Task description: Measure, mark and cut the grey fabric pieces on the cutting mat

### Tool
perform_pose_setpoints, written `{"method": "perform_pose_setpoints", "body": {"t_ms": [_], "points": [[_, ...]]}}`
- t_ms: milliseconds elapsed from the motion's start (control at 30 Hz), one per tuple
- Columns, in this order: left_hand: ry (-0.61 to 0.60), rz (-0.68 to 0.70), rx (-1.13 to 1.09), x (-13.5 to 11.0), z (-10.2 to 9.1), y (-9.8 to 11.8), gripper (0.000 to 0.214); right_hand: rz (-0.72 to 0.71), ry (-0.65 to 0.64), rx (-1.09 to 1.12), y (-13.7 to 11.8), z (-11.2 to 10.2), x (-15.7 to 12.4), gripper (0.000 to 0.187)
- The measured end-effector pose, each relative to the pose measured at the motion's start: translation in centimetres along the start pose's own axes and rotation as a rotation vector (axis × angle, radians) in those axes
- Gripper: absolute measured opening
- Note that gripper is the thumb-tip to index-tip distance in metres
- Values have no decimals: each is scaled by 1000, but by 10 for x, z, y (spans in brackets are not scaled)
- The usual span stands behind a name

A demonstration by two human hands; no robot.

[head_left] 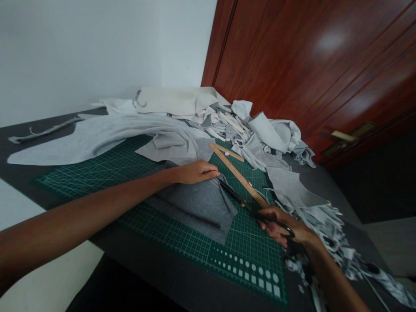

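Observation:
My left hand (196,172) lies flat on a dark grey fabric piece (191,203), near its upper edge, and does not visibly grip it. My right hand (279,225) is closed around the finger loops of black-handled scissors (238,200), whose blades point up and left to the fabric's right edge. Just beyond the blades, a wooden ruler (238,174) lies slanted across a green cutting mat (247,247). The fabric lies on that mat, and its underside is hidden.
A heap of pale grey fabric scraps (208,117) rises behind the mat. Frayed grey strips (321,221) spill past my right hand. The dark table (169,277) ends in an edge at the near side. A white wall and a reddish-brown wooden door (292,65) stand behind.

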State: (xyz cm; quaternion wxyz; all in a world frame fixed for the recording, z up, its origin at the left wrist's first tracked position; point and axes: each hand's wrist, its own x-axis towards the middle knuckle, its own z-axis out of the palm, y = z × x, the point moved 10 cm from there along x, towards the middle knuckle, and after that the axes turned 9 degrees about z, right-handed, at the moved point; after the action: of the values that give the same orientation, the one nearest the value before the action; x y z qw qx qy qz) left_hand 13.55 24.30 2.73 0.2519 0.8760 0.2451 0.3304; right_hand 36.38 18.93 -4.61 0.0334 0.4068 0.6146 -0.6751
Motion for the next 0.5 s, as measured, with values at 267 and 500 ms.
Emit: {"method": "perform_pose_setpoints", "body": {"t_ms": [267,500], "points": [[8,-1,18,0,-1,-1,32,5,-17,-13,-1,2,0,69],[10,2,24,1,-1,1,31,4,5,-33,-9,4,-3,68]]}}
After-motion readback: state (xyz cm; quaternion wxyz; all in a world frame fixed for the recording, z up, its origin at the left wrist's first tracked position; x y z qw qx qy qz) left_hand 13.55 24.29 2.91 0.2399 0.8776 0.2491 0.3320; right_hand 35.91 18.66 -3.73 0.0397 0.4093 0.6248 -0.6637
